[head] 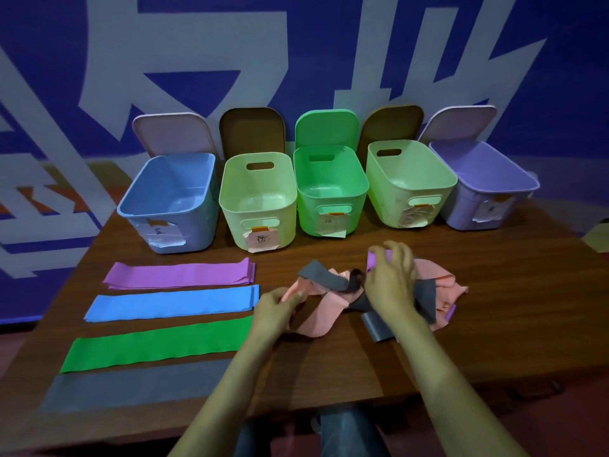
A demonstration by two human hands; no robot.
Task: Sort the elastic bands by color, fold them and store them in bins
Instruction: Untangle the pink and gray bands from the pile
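Five labelled bins stand along the far side of the desk (494,308). The blue bin (197,232), pale green bin (230,225), green bin (306,216) and second pale green bin (385,206) show bare floors; the inside of the purple bin (461,209) cannot be seen. The flat purple bands (178,275), blue bands (171,305), green band (158,347) and grey band (131,387) lie on the left. In the tangled pile (438,285), the left hand (273,308) pinches a pink band (323,318) and the right hand (392,285) pinches a purple band end (374,260).

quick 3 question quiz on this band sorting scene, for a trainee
1. True or false: the blue bin already holds bands.
2. The right hand pinches a band of which colour? A purple, B green, C blue.
3. Fill in: the flat band nearest you is ___.
Key: 1 false; 2 A; 3 grey.
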